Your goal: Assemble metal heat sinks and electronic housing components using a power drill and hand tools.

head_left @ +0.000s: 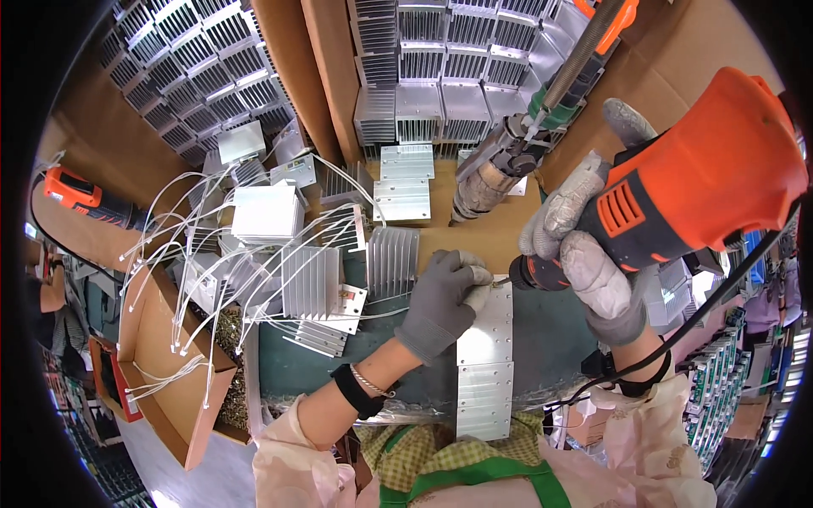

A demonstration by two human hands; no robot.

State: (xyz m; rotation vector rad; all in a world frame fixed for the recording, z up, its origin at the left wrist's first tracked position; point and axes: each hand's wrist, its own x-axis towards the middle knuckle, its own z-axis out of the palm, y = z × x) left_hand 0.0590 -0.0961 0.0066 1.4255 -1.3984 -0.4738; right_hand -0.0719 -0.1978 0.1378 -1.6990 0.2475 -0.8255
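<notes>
My right hand, in a pale worn glove, is wrapped round the front of an orange-and-black corded power drill. The drill's dark nose points left, close to my left fingertips. My left hand, in a grey glove, pinches at the far end of a flat silver heat sink plate. Something small and brass-coloured shows by those fingertips, too small to name. A second heat sink plate lies end to end with the first, reaching past the bench's near edge.
Finned heat sinks with white wires are heaped at left beside an open cardboard tray and loose small brass-coloured parts. A metal-bodied tool hangs ahead. Cardboard boxes hold stacked heat sinks. The drill's black cord crosses my right wrist.
</notes>
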